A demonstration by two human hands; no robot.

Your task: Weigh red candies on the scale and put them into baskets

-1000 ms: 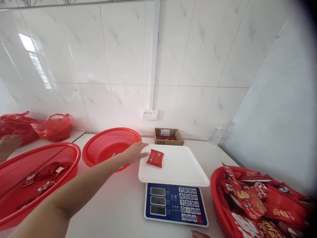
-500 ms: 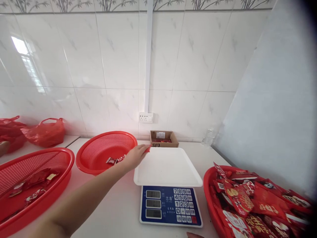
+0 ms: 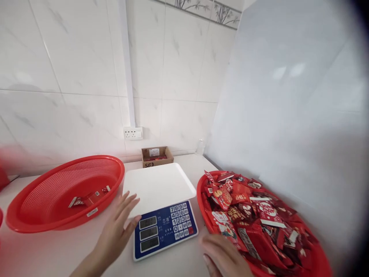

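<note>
My left hand (image 3: 119, 221) hovers at the near left corner of a digital scale, its fingers spread with nothing in them. The white weighing pan (image 3: 158, 184) carries nothing, and the scale's blue keypad panel (image 3: 165, 227) faces me. Low in the view, my right hand (image 3: 223, 254) is close to the near left rim of a red basket (image 3: 319, 250). Motion blurs this hand, and its curled fingers are partly hidden. Red snack packets (image 3: 242, 204) are heaped in that basket. To the left, another red basket (image 3: 43, 204) contains a few small packets (image 3: 93, 198).
Behind the scale stands an open cardboard box (image 3: 157, 157) with red packets inside. A clear plastic container (image 3: 200, 146) is in the back corner. A wall socket (image 3: 133, 133) sits above the white table (image 3: 187, 158), and a grey panel (image 3: 288, 115) rises along the right.
The view has turned right. My left hand has come back from the pan's far left edge, and the red thing at its fingertips is gone. My right hand has come further into view.
</note>
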